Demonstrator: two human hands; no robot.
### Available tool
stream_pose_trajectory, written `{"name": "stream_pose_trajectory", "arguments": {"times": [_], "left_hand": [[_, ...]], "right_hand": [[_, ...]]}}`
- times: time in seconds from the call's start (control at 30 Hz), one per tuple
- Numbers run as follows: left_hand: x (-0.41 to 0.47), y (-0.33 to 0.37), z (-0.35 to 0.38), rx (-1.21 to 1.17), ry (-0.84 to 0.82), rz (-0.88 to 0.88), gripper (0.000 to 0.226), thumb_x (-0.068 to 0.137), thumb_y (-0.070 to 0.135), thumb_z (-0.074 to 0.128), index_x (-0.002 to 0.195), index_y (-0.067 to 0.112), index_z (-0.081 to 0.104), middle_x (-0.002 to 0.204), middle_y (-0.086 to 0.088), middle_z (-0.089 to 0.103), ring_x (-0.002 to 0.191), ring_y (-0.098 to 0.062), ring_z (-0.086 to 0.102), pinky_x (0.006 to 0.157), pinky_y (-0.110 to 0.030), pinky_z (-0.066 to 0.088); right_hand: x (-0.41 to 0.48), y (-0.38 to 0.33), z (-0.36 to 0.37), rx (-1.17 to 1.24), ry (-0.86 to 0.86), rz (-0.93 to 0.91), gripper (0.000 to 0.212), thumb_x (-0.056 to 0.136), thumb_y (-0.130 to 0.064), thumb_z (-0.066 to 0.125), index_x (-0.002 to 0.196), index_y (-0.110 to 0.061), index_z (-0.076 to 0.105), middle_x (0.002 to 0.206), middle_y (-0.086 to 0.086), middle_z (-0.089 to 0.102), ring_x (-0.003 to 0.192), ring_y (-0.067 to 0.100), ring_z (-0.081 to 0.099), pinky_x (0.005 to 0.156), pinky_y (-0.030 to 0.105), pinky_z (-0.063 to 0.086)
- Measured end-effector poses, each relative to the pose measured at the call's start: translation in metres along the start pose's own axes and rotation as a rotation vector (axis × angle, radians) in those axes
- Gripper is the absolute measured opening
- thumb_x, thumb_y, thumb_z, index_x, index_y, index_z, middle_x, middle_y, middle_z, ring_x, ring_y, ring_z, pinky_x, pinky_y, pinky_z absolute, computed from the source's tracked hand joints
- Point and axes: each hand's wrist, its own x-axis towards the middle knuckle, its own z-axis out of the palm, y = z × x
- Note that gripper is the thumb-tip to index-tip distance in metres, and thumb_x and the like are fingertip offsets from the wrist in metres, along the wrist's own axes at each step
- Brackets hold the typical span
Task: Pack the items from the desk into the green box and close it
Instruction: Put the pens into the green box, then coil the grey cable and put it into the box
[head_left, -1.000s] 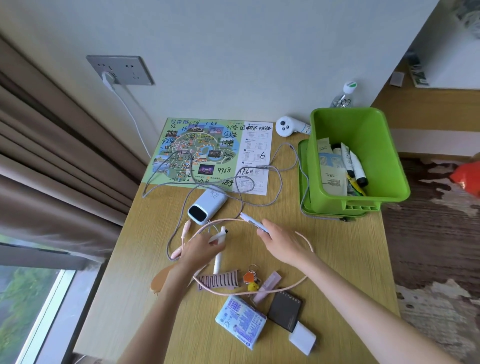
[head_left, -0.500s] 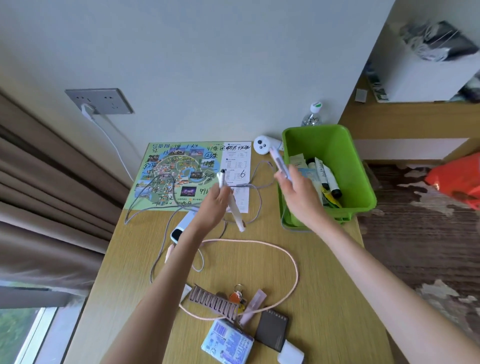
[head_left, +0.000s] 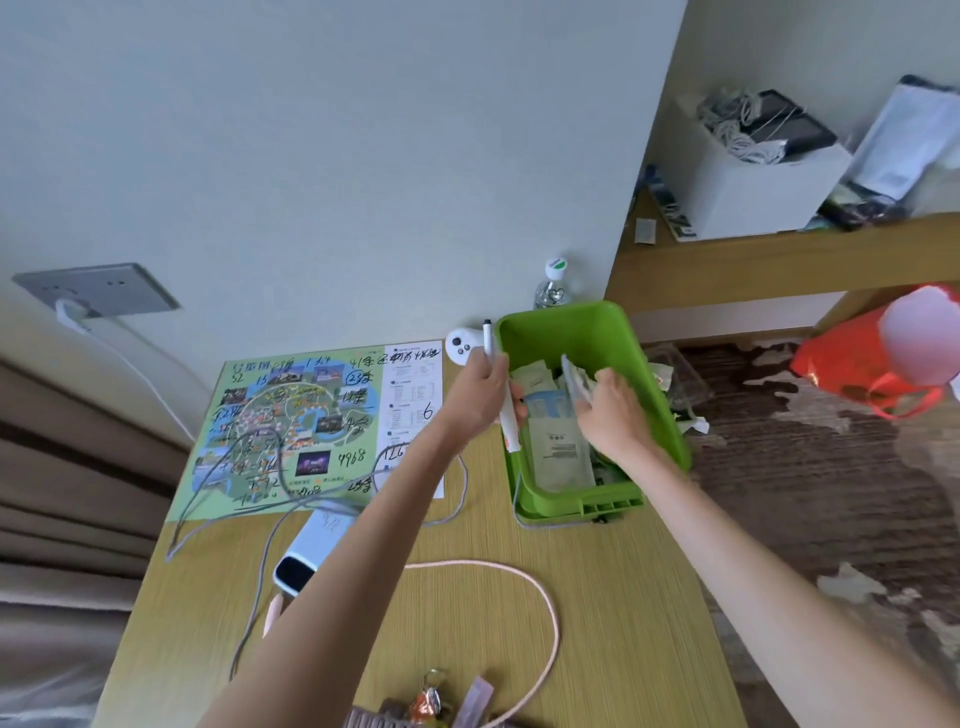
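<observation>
The green box (head_left: 660, 395) stands open at the desk's right edge, on its lid, with packets and tubes inside. My left hand (head_left: 480, 392) grips a white pen (head_left: 506, 426) at the box's left rim, black tip pointing up. My right hand (head_left: 610, 410) is inside the box, fingers curled round a grey-white pen (head_left: 571, 382) among the packets. On the desk lie a colourful map (head_left: 291, 426), a white power bank (head_left: 311, 553), a grey cable (head_left: 249, 499), a pink cable (head_left: 550, 613), keys (head_left: 428, 699) and a white round gadget (head_left: 460, 345).
A wall socket (head_left: 98, 291) with a white plug is at the left, above curtains (head_left: 62, 493). A water bottle (head_left: 553, 286) stands behind the box. A wooden shelf (head_left: 779, 254) with a white bin is at the right, a red bag (head_left: 878, 358) on the carpet.
Both hands lifted pens from the desk's middle and carried them to the box. My right hand has now gone down inside it; my left has reached its rim.
</observation>
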Motion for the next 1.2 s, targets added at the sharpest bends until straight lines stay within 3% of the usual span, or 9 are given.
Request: {"name": "stream_pose_trajectory", "arguments": {"times": [0.1, 0.23, 0.3, 0.43, 0.6, 0.7, 0.87, 1.03, 1.2], "left_hand": [[0.015, 0.007, 0.026, -0.028, -0.009, -0.01, 0.013, 0.106, 0.021, 0.03, 0.102, 0.008, 0.032, 0.077, -0.014, 0.05, 0.055, -0.023, 0.053, 0.051, -0.034, 0.055], [0.035, 0.012, 0.059, 0.023, 0.007, -0.006, 0.01, 0.104, 0.017, 0.031, 0.104, 0.007, 0.034, 0.082, -0.015, 0.048, 0.057, -0.017, 0.048, 0.052, -0.032, 0.051], [0.042, 0.007, 0.067, 0.261, 0.001, -0.028, 0.023, 0.103, 0.021, 0.036, 0.112, -0.001, 0.038, 0.093, -0.015, 0.049, 0.062, -0.017, 0.048, 0.053, -0.03, 0.045], [0.039, -0.011, 0.056, 0.673, 0.039, 0.046, 0.042, 0.098, 0.021, 0.04, 0.135, 0.001, 0.041, 0.129, -0.016, 0.052, 0.112, -0.03, 0.055, 0.093, -0.042, 0.047], [0.018, -0.028, 0.0, 0.548, 0.391, 0.15, 0.026, 0.095, 0.021, 0.045, 0.116, 0.015, 0.058, 0.109, -0.003, 0.066, 0.094, -0.022, 0.063, 0.082, -0.038, 0.052], [0.005, -0.052, -0.041, 0.611, 0.447, 0.063, 0.024, 0.094, 0.016, 0.047, 0.115, 0.012, 0.058, 0.11, -0.005, 0.065, 0.096, -0.023, 0.062, 0.081, -0.038, 0.051], [-0.01, -0.101, -0.097, 0.74, 0.404, -0.1, 0.027, 0.094, 0.013, 0.051, 0.118, 0.003, 0.057, 0.116, -0.011, 0.064, 0.103, -0.027, 0.06, 0.084, -0.042, 0.051], [-0.018, -0.14, -0.126, 0.813, 0.3, -0.163, 0.045, 0.093, 0.025, 0.06, 0.13, 0.006, 0.044, 0.125, -0.012, 0.054, 0.115, -0.028, 0.05, 0.096, -0.043, 0.044], [-0.013, -0.161, -0.134, 0.85, 0.177, -0.216, 0.055, 0.094, 0.046, 0.054, 0.134, 0.009, 0.042, 0.122, -0.006, 0.062, 0.116, -0.024, 0.054, 0.099, -0.044, 0.042]], "right_hand": [[-0.003, 0.011, -0.016, -0.112, 0.154, -0.132, 0.031, 0.094, -0.012, 0.056, 0.123, -0.004, 0.049, 0.122, 0.011, 0.052, 0.109, 0.026, 0.053, 0.084, 0.032, 0.045], [-0.011, 0.022, -0.039, -0.038, 0.232, -0.22, 0.025, 0.093, -0.006, 0.054, 0.118, -0.008, 0.053, 0.119, 0.007, 0.049, 0.097, 0.025, 0.059, 0.067, 0.035, 0.049], [-0.016, 0.027, -0.045, 0.002, 0.234, -0.232, 0.024, 0.094, -0.005, 0.053, 0.118, -0.007, 0.054, 0.119, 0.007, 0.049, 0.092, 0.024, 0.062, 0.067, 0.039, 0.052], [-0.028, 0.031, -0.046, 0.039, 0.214, -0.291, 0.02, 0.093, -0.003, 0.054, 0.113, -0.006, 0.055, 0.117, 0.006, 0.05, 0.087, 0.022, 0.062, 0.066, 0.038, 0.054], [-0.038, 0.011, -0.03, 0.07, 0.201, -0.401, 0.017, 0.094, -0.006, 0.054, 0.11, -0.008, 0.056, 0.114, 0.001, 0.054, 0.081, 0.014, 0.06, 0.058, 0.027, 0.051], [-0.041, -0.011, -0.015, 0.078, 0.178, -0.482, 0.017, 0.093, -0.008, 0.056, 0.11, -0.011, 0.057, 0.111, -0.001, 0.054, 0.071, 0.005, 0.049, 0.053, 0.016, 0.037], [-0.045, -0.055, 0.018, 0.057, 0.099, -0.643, 0.018, 0.091, -0.007, 0.058, 0.108, -0.011, 0.059, 0.11, 0.0, 0.056, 0.08, 0.007, 0.049, 0.068, 0.017, 0.039], [-0.039, -0.09, 0.058, -0.11, 0.008, -0.819, 0.022, 0.09, -0.003, 0.056, 0.112, -0.009, 0.058, 0.113, 0.003, 0.055, 0.107, 0.019, 0.049, 0.097, 0.034, 0.041], [-0.03, -0.101, 0.098, -0.252, -0.208, -0.683, 0.05, 0.09, -0.013, 0.058, 0.137, -0.007, 0.039, 0.138, 0.011, 0.043, 0.126, 0.027, 0.041, 0.1, 0.039, 0.042]]}}
